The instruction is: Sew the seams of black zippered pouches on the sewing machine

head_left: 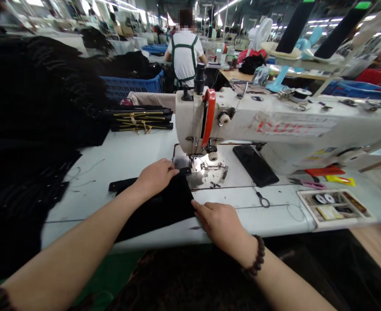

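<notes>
A dark piece of black cloth point(164, 207) lies on the pale sewing table, its upper right corner on the metal plate beside the presser foot of the white sewing machine point(242, 119). My left hand point(156, 177) is closed on the cloth's upper edge, where a narrow black strip point(184, 172) sticks out past the fingertips toward the needle area. At the cloth's right edge, my right hand point(219, 220) rests with fingers stretched out, the fingertips touching the edge. A beaded bracelet circles the right wrist.
Large black garment piles point(31, 95) rise at the left. Black pieces with gold zippers point(141, 119) are stacked behind. A phone point(255, 165), a small ring-handled tool point(262, 198), scissors point(308, 184) and a parts tray point(336, 208) lie right. A person point(185, 54) works ahead.
</notes>
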A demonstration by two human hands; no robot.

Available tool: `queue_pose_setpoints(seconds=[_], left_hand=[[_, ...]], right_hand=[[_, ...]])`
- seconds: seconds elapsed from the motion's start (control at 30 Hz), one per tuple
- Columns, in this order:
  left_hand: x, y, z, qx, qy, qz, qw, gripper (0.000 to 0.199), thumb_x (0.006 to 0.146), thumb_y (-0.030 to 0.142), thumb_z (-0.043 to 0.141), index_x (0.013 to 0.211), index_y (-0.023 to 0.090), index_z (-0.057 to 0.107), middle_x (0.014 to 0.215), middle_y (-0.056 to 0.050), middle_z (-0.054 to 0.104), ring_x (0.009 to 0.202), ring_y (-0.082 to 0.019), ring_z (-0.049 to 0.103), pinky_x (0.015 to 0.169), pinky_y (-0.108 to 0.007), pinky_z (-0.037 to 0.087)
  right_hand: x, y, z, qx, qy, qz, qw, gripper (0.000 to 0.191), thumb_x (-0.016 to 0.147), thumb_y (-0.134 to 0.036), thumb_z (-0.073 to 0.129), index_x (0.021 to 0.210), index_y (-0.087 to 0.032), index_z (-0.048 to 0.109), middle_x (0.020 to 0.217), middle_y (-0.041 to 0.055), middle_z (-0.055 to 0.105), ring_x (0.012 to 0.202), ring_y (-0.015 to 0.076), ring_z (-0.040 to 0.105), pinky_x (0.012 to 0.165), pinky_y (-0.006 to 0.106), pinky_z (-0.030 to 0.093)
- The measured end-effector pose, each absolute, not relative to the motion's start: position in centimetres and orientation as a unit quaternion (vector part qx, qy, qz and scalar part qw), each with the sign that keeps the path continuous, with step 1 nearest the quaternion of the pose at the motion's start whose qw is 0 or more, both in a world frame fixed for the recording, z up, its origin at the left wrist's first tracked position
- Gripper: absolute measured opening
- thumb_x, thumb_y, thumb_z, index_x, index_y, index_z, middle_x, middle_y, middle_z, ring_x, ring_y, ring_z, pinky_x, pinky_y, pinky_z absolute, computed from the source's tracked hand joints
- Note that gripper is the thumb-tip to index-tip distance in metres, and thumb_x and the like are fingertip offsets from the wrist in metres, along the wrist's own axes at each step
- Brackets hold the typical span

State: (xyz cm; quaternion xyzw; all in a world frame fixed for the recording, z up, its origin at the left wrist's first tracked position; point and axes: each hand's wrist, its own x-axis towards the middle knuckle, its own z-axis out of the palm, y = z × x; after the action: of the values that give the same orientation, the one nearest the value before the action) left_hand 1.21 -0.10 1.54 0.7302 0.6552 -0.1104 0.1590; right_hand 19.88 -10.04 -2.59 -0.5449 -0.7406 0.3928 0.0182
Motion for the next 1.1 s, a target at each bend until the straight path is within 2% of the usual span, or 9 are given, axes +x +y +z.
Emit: queue_pose_setpoints(seconds=[0.1,0.17,0.23,0.33,0.5,0.77,0.9,1.0,1.1], left_hand=[[0.9,0.8,1.3,0.723,0.669,-0.117,0.127,0.032,0.080,0.041,0.033,0.082,0.017,0.055,0.093,-0.003,0.054,0.092,-0.021,0.053,0.081,-0.036,0.041],[0.8,1.8,0.9,0.721,0.677,-0.110,0.105,0.033,0.079,0.041,0.033,0.082,0.016,0.055,0.094,-0.004,0.055,0.093,-0.022,0.053,0.079,-0.036,0.042],[0.9,3.1,0.4,0.719,0.681,-0.099,0.091,0.033,0.079,0.041,0.034,0.083,0.016,0.056,0.095,-0.005,0.056,0.094,-0.022,0.053,0.080,-0.035,0.042],[1.3,5.2,-0.7,0.728,0.675,-0.078,0.086,0.036,0.080,0.039,0.033,0.087,0.014,0.058,0.099,-0.008,0.056,0.097,-0.023,0.053,0.084,-0.036,0.043],[2.2,7.1,-2.0,0.762,0.640,-0.027,0.095,0.040,0.082,0.031,0.025,0.103,0.015,0.056,0.103,-0.009,0.056,0.100,-0.019,0.053,0.090,-0.035,0.042],[2.2,7.4,-3.3,0.784,0.606,0.015,0.133,0.041,0.082,0.035,0.028,0.088,0.011,0.061,0.100,-0.009,0.059,0.096,-0.014,0.054,0.087,-0.028,0.045],[1.9,7.5,-3.4,0.792,0.593,0.020,0.143,0.037,0.081,0.035,0.032,0.089,0.012,0.061,0.100,-0.008,0.059,0.097,-0.016,0.054,0.087,-0.030,0.045],[1.8,7.6,-3.2,0.797,0.583,0.025,0.155,0.035,0.080,0.034,0.035,0.089,0.013,0.061,0.101,-0.007,0.059,0.098,-0.017,0.054,0.088,-0.031,0.045],[1.8,7.6,-3.0,0.791,0.588,0.033,0.166,0.036,0.080,0.035,0.034,0.090,0.013,0.061,0.099,-0.008,0.059,0.096,-0.017,0.054,0.086,-0.032,0.046]], right_hand=[[19.4,-9.2,-2.7,-0.530,-0.761,0.375,0.018,0.045,0.083,-0.041,0.014,0.124,-0.044,0.032,0.090,-0.0019,0.055,0.056,-0.0030,0.002,0.063,0.017,-0.001],[19.0,-8.2,-2.7,-0.532,-0.770,0.352,-0.001,0.046,0.083,-0.036,0.015,0.126,-0.042,0.029,0.092,-0.0012,0.055,0.057,-0.0053,0.022,0.063,0.018,-0.001],[18.7,-7.1,-2.6,-0.537,-0.778,0.326,-0.030,0.049,0.083,-0.028,0.017,0.129,-0.039,0.025,0.096,0.0000,0.055,0.071,-0.0031,0.042,0.061,0.018,0.001],[18.5,-5.5,-2.6,-0.539,-0.789,0.290,-0.048,0.050,0.083,-0.028,0.011,0.130,-0.036,0.027,0.097,0.0021,0.055,0.084,0.0029,0.053,0.059,0.018,0.003],[18.9,-4.4,-3.3,-0.531,-0.806,0.258,-0.046,0.052,0.084,-0.037,0.006,0.130,-0.033,0.030,0.091,0.0041,0.056,0.081,0.0049,0.055,0.057,0.019,0.002],[19.4,-4.9,-4.0,-0.503,-0.815,0.287,-0.022,0.049,0.084,-0.037,0.013,0.129,-0.032,0.031,0.093,0.0014,0.057,0.079,-0.0008,0.051,0.060,0.019,-0.001],[19.4,-5.1,-4.1,-0.507,-0.813,0.286,-0.023,0.047,0.084,-0.036,0.014,0.128,-0.033,0.032,0.098,-0.0006,0.056,0.082,0.0005,0.052,0.061,0.017,-0.001],[19.3,-5.2,-4.3,-0.507,-0.818,0.273,-0.012,0.047,0.084,-0.035,0.016,0.128,-0.033,0.033,0.095,-0.0011,0.057,0.080,-0.0001,0.051,0.061,0.018,-0.001],[19.2,-5.1,-4.1,-0.513,-0.807,0.291,-0.010,0.048,0.084,-0.039,0.013,0.127,-0.033,0.034,0.095,-0.0009,0.057,0.079,-0.0008,0.051,0.060,0.018,0.000]])
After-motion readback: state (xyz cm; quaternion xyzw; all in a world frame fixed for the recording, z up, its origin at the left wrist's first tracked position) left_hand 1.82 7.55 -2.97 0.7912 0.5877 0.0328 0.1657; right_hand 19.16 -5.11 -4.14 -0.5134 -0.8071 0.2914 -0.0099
